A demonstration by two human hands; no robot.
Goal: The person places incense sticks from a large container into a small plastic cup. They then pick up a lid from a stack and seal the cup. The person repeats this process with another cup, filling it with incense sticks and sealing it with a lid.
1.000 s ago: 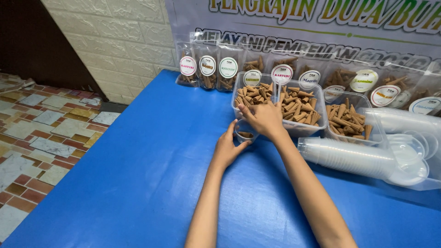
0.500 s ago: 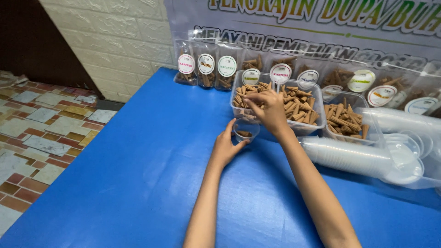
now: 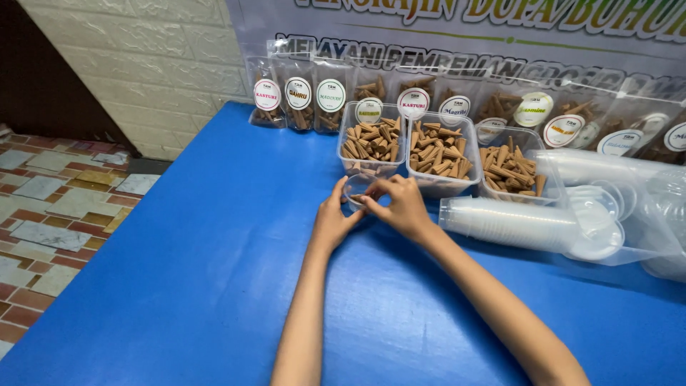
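A small clear plastic cup [image 3: 356,194] with a few brown incense cones in it stands on the blue table [image 3: 214,271], just in front of the tubs. My left hand [image 3: 334,218] cups its left side. My right hand [image 3: 400,206] is over the cup's right rim, fingertips pinched at its mouth; whether a cone is between them is hidden. Right behind stand three clear tubs of brown cones: the left tub [image 3: 371,143], the middle tub [image 3: 439,151] and the right tub [image 3: 511,168].
Labelled clear bags of cones [image 3: 299,100] lean against a banner [image 3: 500,43] along the table's back. A sleeve of stacked clear cups [image 3: 514,223] and a bag of lids [image 3: 607,207] lie at the right. The table's left edge drops to a tiled floor [image 3: 50,207].
My right hand came back from the left tub down to the small cup. The left hand stayed on the cup. The view has shifted slightly.
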